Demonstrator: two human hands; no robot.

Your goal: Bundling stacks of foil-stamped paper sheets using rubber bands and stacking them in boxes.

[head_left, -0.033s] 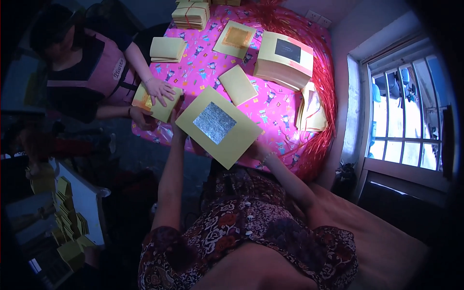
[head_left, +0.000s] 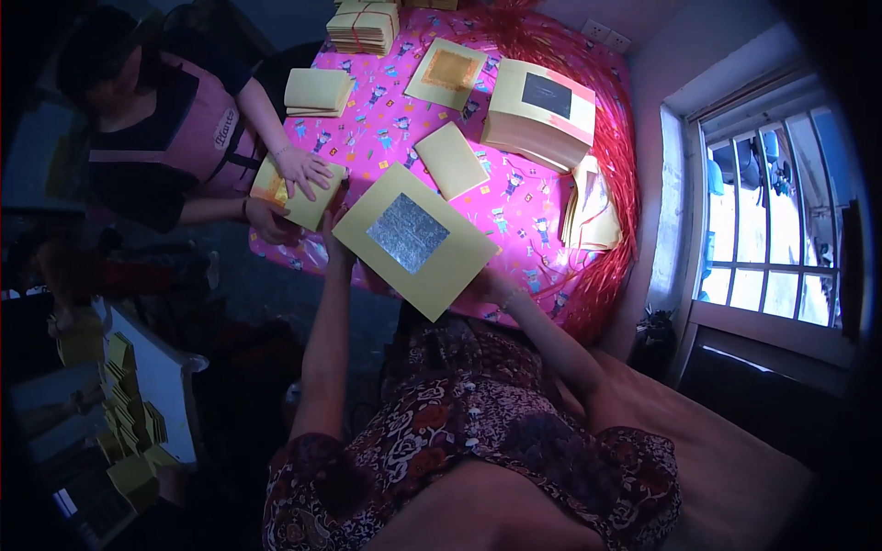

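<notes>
Between my hands, a yellow sheet of joss paper with a silver foil square (head_left: 408, 233) is held up above the table's near edge. My left hand (head_left: 339, 243) grips its left corner. At the lower right edge my right hand (head_left: 491, 288) holds it, fingers mostly hidden underneath. Whether it is one sheet or a thin stack, I cannot tell. Just beyond it lies a plain yellow paper pad (head_left: 451, 161). To the left, another person's hand (head_left: 304, 173) presses flat on a yellow paper stack (head_left: 322, 202) bearing an orange-gold patch.
The pink patterned tablecloth (head_left: 377, 138) carries a tall yellow paper stack (head_left: 537, 124), a gold-patched sheet (head_left: 447, 73), a folded stack (head_left: 317, 92) and tied bundles (head_left: 363, 29). Red plastic strands (head_left: 617, 220) trail along the right edge. A barred window (head_left: 772, 211) is at right.
The other person and their lower hand have shifted very slightly. My hands and the foil-patched paper stay almost exactly where they were.
</notes>
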